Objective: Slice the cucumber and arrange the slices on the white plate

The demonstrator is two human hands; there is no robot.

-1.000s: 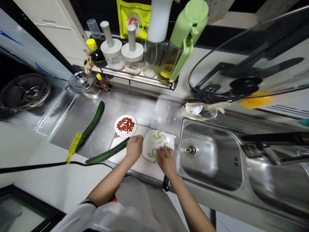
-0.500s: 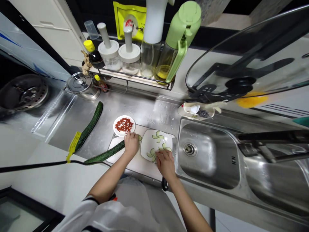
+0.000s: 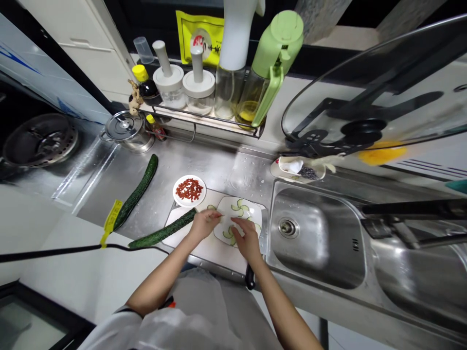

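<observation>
My left hand [image 3: 205, 224] is over the left edge of a white square plate [image 3: 220, 233], its fingertips pinched together. What they hold, if anything, is too small to make out. My right hand [image 3: 248, 238] hovers above the plate's right part, thumb and fingers apart. Thin cucumber slices [image 3: 240, 208] lie on the plate in curved pinwheel shapes, partly hidden by my right hand. A cut cucumber [image 3: 164, 233] rests across the left edge of the cutting board [image 3: 211, 253]. More pale green slices [image 3: 210, 207] sit on the board beside the plate.
A small white dish of red bits [image 3: 189, 190] stands behind the board. A whole cucumber [image 3: 137, 192] lies to the left. A black handle [image 3: 250, 277] sticks out at the front edge. The sink [image 3: 314, 233] is on the right; a bottle rack [image 3: 204, 119] is behind.
My left hand has left the cucumber and moved right to the plate's edge, fingertips pinched. My right hand has lifted off the slices, its fingers now spread.
</observation>
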